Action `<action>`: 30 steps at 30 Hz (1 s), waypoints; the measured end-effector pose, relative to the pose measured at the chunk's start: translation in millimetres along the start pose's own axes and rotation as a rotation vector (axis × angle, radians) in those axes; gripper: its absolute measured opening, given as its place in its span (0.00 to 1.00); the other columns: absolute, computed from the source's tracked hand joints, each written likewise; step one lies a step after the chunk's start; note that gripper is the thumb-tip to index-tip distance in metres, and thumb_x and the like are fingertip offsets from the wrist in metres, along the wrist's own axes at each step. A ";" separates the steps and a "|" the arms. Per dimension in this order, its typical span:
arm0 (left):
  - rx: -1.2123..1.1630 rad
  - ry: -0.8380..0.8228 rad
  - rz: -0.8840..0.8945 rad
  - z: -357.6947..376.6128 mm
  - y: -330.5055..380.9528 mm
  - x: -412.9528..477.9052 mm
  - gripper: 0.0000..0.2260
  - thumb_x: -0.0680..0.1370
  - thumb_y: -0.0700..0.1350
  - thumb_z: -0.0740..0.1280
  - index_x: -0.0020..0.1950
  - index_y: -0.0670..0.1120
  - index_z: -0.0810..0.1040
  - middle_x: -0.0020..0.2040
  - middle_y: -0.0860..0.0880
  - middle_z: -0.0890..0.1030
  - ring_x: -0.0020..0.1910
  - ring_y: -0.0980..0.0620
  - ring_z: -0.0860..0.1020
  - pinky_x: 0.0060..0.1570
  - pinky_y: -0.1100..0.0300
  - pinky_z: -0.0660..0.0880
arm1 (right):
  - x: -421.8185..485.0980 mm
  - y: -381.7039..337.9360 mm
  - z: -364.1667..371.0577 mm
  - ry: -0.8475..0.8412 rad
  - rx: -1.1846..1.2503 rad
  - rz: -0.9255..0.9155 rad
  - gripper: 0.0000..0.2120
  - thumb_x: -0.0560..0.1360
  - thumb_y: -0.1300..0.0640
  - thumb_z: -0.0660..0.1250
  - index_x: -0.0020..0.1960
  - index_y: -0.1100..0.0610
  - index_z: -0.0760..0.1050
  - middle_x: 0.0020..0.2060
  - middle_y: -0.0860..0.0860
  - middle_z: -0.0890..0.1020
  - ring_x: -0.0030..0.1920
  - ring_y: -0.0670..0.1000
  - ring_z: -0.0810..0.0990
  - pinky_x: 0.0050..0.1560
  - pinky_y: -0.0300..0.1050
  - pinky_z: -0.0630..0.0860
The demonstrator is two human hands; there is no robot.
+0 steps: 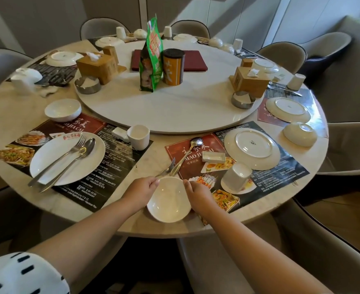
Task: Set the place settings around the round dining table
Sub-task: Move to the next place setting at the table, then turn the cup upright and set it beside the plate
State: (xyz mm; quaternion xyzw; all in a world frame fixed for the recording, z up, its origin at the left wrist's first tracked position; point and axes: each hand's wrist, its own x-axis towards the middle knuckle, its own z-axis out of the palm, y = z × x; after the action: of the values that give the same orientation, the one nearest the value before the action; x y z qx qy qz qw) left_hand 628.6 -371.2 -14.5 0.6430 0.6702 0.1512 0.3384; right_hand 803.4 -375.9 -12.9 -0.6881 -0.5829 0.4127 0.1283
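An upright white bowl sits at the round table's near edge, held at its rim by both hands: my left hand on the left side, my right hand on the right. Just beyond it a fork and a spoon lie across the edge of a red and black placemat. On that mat are an upside-down plate, an upside-down cup and a small rectangular dish. The left setting has a plate carrying a fork and spoon, an upright cup and a bowl.
A white turntable fills the table's middle, bearing a green bag, a brown canister, wooden tissue boxes and metal ashtrays. Further settings with upside-down plates, bowls and cups ring the table. Grey chairs surround it.
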 end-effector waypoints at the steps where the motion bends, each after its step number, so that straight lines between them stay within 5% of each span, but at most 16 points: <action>1: 0.020 -0.002 0.003 -0.6 0.0 1.6 0.16 0.81 0.49 0.56 0.65 0.45 0.75 0.56 0.46 0.81 0.54 0.49 0.77 0.53 0.56 0.74 | -0.8 0.3 -1.2 -0.001 -0.001 -0.014 0.22 0.81 0.45 0.50 0.58 0.58 0.75 0.50 0.55 0.80 0.50 0.52 0.78 0.52 0.47 0.76; 5: 0.122 -0.014 0.007 -3.9 2.4 6.3 0.16 0.81 0.50 0.56 0.65 0.47 0.75 0.57 0.47 0.80 0.54 0.49 0.77 0.53 0.56 0.75 | -4.9 2.1 -9.3 -0.048 0.007 -0.045 0.21 0.81 0.46 0.51 0.55 0.58 0.76 0.41 0.52 0.78 0.47 0.55 0.80 0.52 0.52 0.79; 8: 0.240 -0.017 0.020 -7.6 8.3 6.8 0.16 0.81 0.51 0.56 0.63 0.47 0.76 0.55 0.47 0.81 0.52 0.49 0.78 0.49 0.56 0.75 | -10.6 -0.1 -23.3 -0.032 0.042 -0.068 0.19 0.81 0.46 0.53 0.56 0.58 0.76 0.40 0.49 0.78 0.41 0.49 0.78 0.46 0.47 0.79; 14: 0.327 0.138 0.221 -13.8 36.7 27.3 0.18 0.78 0.55 0.61 0.65 0.49 0.74 0.58 0.48 0.76 0.58 0.50 0.74 0.54 0.54 0.74 | 3.3 10.3 -94.0 0.500 -0.272 -0.251 0.16 0.77 0.47 0.61 0.62 0.51 0.72 0.59 0.48 0.73 0.58 0.49 0.71 0.54 0.47 0.75; 17: 0.289 0.064 0.339 -6.2 68.7 52.1 0.20 0.78 0.54 0.62 0.68 0.49 0.70 0.65 0.48 0.73 0.64 0.50 0.70 0.59 0.55 0.71 | 20.0 18.5 -123.1 0.385 -0.639 -0.020 0.30 0.71 0.41 0.68 0.67 0.52 0.67 0.62 0.52 0.71 0.63 0.55 0.67 0.53 0.50 0.74; 20: 0.344 -0.056 0.423 9.3 104.5 82.1 0.24 0.76 0.53 0.65 0.70 0.49 0.67 0.68 0.48 0.71 0.65 0.50 0.70 0.57 0.57 0.71 | 28.0 20.8 -128.4 0.161 -0.745 0.134 0.36 0.65 0.39 0.73 0.67 0.54 0.68 0.56 0.53 0.76 0.56 0.54 0.75 0.49 0.47 0.77; 26: 0.483 -0.277 0.514 42.8 143.2 138.8 0.28 0.72 0.51 0.71 0.70 0.49 0.67 0.69 0.47 0.69 0.66 0.48 0.70 0.62 0.53 0.71 | 30.8 28.3 -127.0 0.147 -0.539 0.187 0.35 0.65 0.52 0.77 0.68 0.55 0.67 0.57 0.52 0.77 0.56 0.54 0.77 0.49 0.45 0.76; 30: 0.634 -0.337 0.560 61.2 144.0 154.5 0.28 0.73 0.50 0.69 0.71 0.49 0.65 0.72 0.43 0.65 0.67 0.45 0.68 0.63 0.50 0.71 | 19.5 40.7 -132.0 0.322 -0.040 0.238 0.31 0.63 0.52 0.78 0.63 0.53 0.71 0.55 0.50 0.75 0.54 0.50 0.75 0.47 0.41 0.74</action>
State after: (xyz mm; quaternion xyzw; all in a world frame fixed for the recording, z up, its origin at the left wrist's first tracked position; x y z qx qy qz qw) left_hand 786.3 -218.1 -7.1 0.8871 0.4192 -0.0822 0.1752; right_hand 926.0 -329.7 34.9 -0.8116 -0.4776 0.2979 0.1564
